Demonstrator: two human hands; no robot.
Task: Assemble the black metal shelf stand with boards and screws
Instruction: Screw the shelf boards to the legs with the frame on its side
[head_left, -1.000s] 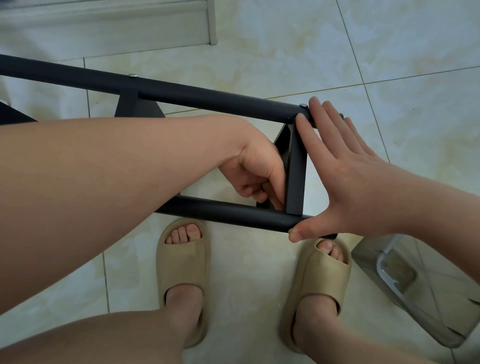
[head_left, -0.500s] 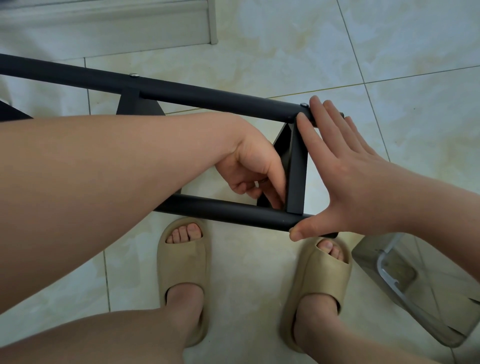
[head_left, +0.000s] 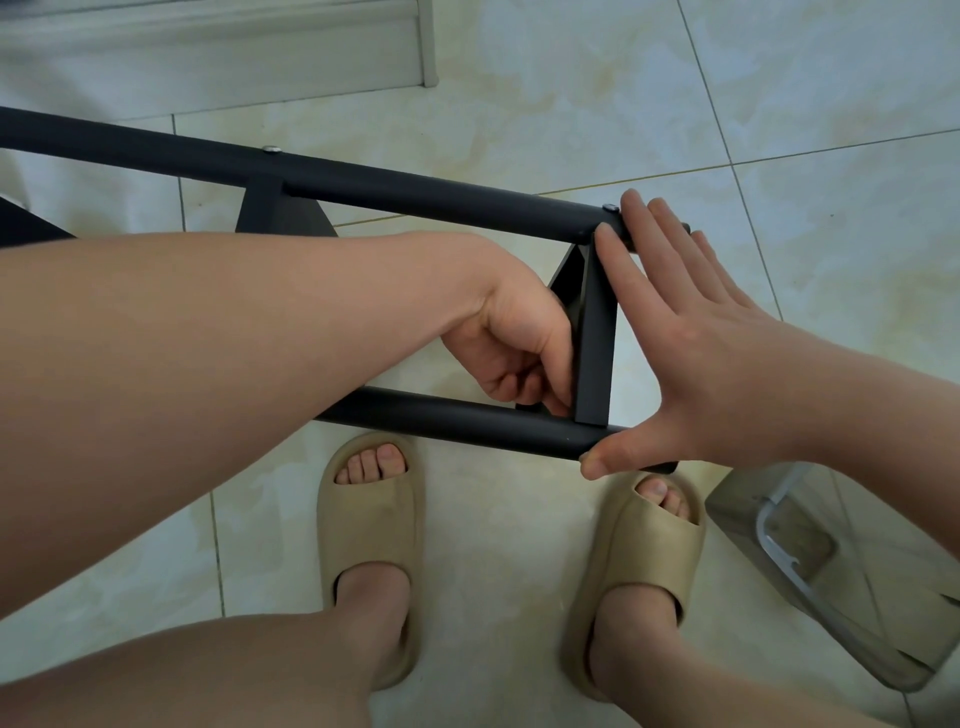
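Stand: the stand (head_left: 363, 179) lay on its side over the floor (head_left: 519, 78), with its end held between the two hands.
Right hand: the right hand (head_left: 691, 353) was spread wide and flat. Its fingertips (head_left: 631, 205) were on the far tube (head_left: 467, 200) and its thumb on the near tube (head_left: 457, 421), bracing both. It held nothing.
Left hand: the left hand (head_left: 511, 348) was curled tight just inside the crossbar (head_left: 597, 338), at its joint with the near tube. What it pinched, if anything, was hidden.
Done: that crossbar joined the tubes, and a second crossbar (head_left: 267, 205) joined them farther from the grip. A screw (head_left: 610, 208) sat beside the right fingertips, and a second screw (head_left: 271, 149) sat above the second crossbar.
Step in hand: probably fastening the crossbar's near joint, judging by where the left hand sat.
Left: no boards appeared to be fitted. The stand's other end lay out of view, so the rest could not be judged.
Nearby: a clear bag (head_left: 779, 545) lay below the right wrist.
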